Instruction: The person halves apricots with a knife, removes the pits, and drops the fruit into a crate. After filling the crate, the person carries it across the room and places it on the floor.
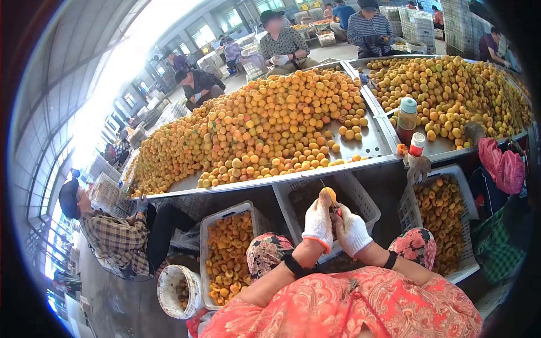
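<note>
Over a white plastic crate [369,209], my two hands meet in white gloves. My left hand [319,221] is closed around a yellow-orange apricot [329,194], which shows above the fingers. A thin blade-like tip sticks up beside the fruit. Pressed close on the other side, my right hand [350,230] is closed on a small tool with a bit of red showing, probably a knife handle; the fingers hide most of it. Dark contents lie in the crate below. Whole apricots [282,112] are heaped on the metal table [369,147] in front.
Crates of halved apricots stand to my left [230,248] and right [439,217]. A stained white bucket [194,293] is at lower left. A capped bottle [407,115], a red jar [417,145] and a glove [417,167] are by the table edge. Several people sit around the tables.
</note>
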Action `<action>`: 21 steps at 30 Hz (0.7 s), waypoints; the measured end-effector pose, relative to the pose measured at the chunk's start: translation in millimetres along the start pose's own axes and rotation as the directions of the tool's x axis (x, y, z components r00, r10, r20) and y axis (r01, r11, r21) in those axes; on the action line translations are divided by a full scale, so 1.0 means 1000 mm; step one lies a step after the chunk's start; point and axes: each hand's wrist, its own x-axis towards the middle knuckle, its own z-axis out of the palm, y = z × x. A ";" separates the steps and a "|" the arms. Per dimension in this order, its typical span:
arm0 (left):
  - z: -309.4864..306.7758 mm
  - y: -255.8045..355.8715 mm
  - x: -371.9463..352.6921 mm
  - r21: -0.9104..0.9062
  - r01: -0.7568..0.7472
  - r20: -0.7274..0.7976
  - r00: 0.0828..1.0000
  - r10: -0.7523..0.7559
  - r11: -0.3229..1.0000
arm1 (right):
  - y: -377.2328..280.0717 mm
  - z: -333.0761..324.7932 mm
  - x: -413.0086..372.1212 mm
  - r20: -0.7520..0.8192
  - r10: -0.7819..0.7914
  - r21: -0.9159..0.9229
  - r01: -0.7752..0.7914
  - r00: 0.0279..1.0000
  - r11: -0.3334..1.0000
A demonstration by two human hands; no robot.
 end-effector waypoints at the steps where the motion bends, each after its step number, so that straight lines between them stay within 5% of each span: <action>1: -0.001 0.001 0.000 -0.006 -0.002 -0.001 1.000 0.002 1.000 | 0.001 0.001 -0.001 0.004 -0.002 -0.004 0.002 1.000 1.000; 5: 0.003 0.018 -0.007 0.099 -0.097 0.071 0.993 0.090 0.990 | -0.004 -0.003 0.000 0.060 0.035 0.181 -0.045 0.998 0.982; 8: 0.001 0.028 -0.011 0.083 -0.308 0.041 0.951 0.305 0.948 | -0.014 -0.008 0.001 0.135 0.056 0.198 -0.082 0.989 0.977; 12: -0.023 0.043 -0.009 0.015 -0.207 -0.044 0.977 0.207 0.978 | -0.026 -0.021 0.001 0.181 0.106 0.313 -0.159 0.978 0.937; 15: -0.028 0.044 -0.013 0.080 -0.144 0.035 0.989 0.141 0.986 | -0.038 -0.026 0.005 -0.117 0.019 0.583 0.053 0.993 0.811; 19: -0.002 0.037 -0.046 0.397 -0.281 0.329 0.932 0.150 0.874 | -0.068 -0.030 0.015 -0.319 -0.119 0.338 0.230 0.940 0.912; 21: -0.001 0.037 -0.054 0.380 -0.280 0.375 0.918 0.130 0.881 | -0.077 -0.031 0.014 -0.263 -0.092 0.340 0.181 0.960 0.923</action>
